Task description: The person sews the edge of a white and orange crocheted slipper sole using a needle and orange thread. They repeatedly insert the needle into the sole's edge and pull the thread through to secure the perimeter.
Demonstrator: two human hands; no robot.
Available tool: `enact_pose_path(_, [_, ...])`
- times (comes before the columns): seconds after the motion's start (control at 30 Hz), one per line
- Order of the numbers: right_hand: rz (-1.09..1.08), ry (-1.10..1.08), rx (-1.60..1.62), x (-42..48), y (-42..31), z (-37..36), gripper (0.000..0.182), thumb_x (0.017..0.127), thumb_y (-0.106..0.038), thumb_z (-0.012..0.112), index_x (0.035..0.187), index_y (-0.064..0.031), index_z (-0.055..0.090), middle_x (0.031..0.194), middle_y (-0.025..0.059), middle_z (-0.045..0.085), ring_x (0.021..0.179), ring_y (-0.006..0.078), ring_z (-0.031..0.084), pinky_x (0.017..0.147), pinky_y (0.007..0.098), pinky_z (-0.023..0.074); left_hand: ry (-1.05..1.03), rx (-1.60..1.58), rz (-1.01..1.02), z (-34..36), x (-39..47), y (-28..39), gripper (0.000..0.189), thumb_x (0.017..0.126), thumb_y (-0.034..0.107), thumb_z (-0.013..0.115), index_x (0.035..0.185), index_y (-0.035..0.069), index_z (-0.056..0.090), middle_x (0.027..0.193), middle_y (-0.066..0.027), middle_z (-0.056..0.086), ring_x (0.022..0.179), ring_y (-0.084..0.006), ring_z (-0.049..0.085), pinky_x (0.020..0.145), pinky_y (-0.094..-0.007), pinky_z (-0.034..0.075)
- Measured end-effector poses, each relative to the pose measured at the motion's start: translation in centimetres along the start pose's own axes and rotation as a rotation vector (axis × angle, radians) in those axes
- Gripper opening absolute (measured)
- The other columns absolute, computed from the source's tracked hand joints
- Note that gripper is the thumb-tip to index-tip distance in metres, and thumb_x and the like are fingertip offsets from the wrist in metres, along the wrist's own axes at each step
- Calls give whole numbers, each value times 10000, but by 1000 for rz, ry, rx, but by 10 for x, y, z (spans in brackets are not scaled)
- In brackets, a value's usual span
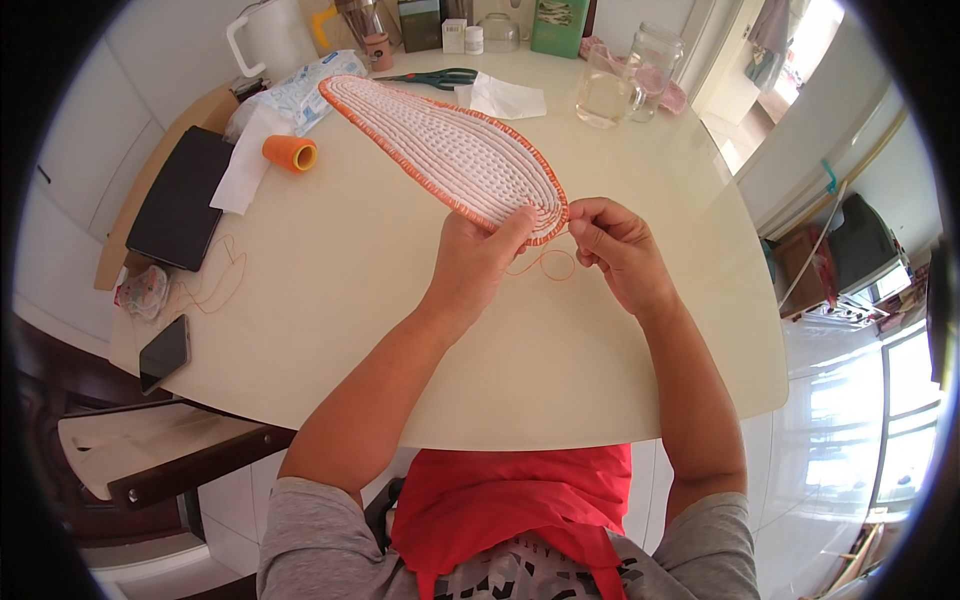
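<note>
My left hand [480, 259] grips a stitched white fabric shoe insole [457, 146] near its lower right end, the thumb on top and the fingers beneath. Orange stitching binds the insole's edge all round, and rows of stitches cover its face. My right hand [619, 244] is at the insole's right rim, thumb and forefinger pinched together; whether a needle is between them cannot be told. Orange thread [559, 279] loops below the insole, between the two hands. An orange thread spool [289, 153] lies on its side to the left, beside a strip of white paper [246, 169].
Scissors [435, 78] and white paper [510, 97] lie beyond the insole. A glass mug with liquid [600, 94] and a glass jar [654, 71] stand at the back right. At left are a black flat case [184, 195], loose thread [225, 289] and a phone [166, 354] near the table edge.
</note>
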State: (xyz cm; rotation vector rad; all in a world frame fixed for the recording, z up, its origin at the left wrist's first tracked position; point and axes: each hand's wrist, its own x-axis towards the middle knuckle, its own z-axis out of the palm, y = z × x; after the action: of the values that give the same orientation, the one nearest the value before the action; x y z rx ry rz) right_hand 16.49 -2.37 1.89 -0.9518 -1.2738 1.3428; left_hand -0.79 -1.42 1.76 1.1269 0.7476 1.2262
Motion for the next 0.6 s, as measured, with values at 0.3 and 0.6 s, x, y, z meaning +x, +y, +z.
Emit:
enact_pose_path(0.3, [-8, -19, 3, -1, -3, 2, 97, 820, -102, 544, 867, -59, 617, 723, -44, 534, 622, 46, 404, 549, 198, 346, -41, -172, -63, -3, 3, -4, 118, 851, 163, 504, 764, 86, 518, 682, 34, 489, 576, -47, 393, 472, -195, 306])
enact_pose_path(0.6, [-464, 190, -515, -15, -13, 33, 104, 764, -7, 557, 842, -39, 619, 717, 16, 475, 603, 82, 458, 547, 214, 396, -382, -997, -412, -9, 5, -10, 144, 876, 141, 383, 749, 123, 447, 561, 53, 298, 466, -57, 223, 399, -186, 248])
